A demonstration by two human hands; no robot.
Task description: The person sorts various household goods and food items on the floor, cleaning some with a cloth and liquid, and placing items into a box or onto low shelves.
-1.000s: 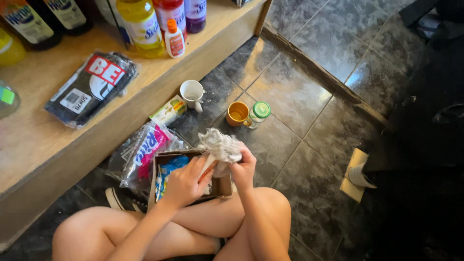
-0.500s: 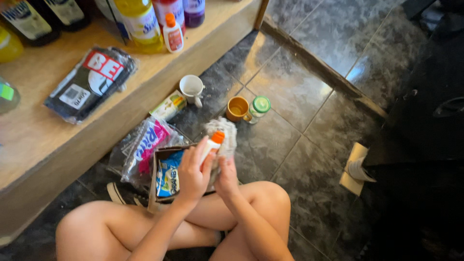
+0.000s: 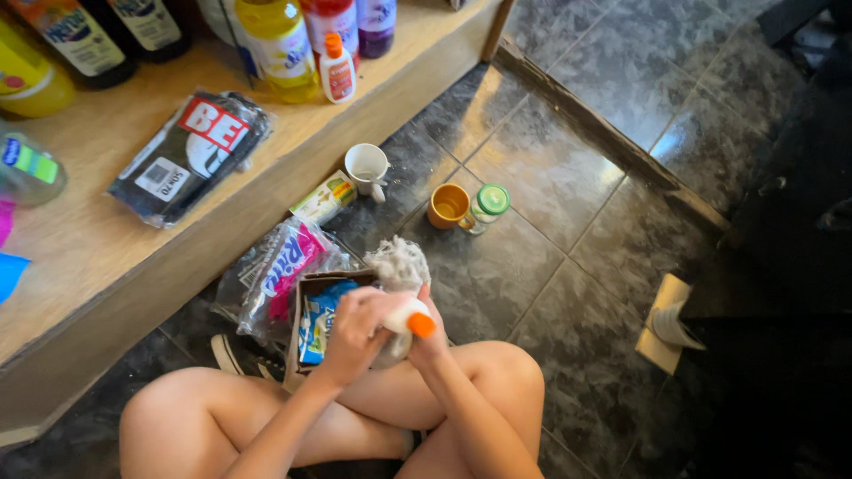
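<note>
I sit cross-legged on a dark tiled floor. My left hand (image 3: 357, 330) grips a small white bottle (image 3: 397, 315) with an orange cap, lying sideways with the cap pointing right. My right hand (image 3: 432, 344) is just under the cap and holds the lower part of a crumpled whitish wad of cloth (image 3: 398, 263) that sticks up above both hands. Right below the hands is a small open cardboard box (image 3: 303, 288) with a blue packet (image 3: 317, 321) inside.
A plastic bag with a pink and blue packet (image 3: 277, 273) lies left of the box. A white mug (image 3: 366, 166), an orange mug (image 3: 448, 206), a green-lidded jar (image 3: 488, 203) and a green pack (image 3: 325, 199) stand on the floor. A wooden shelf (image 3: 106, 257) carries bottles and a black packet (image 3: 189, 153).
A second ago both hands were on the wad. The orange-capped bottle then appeared upright in my left hand and has now been tipped sideways and lowered.
</note>
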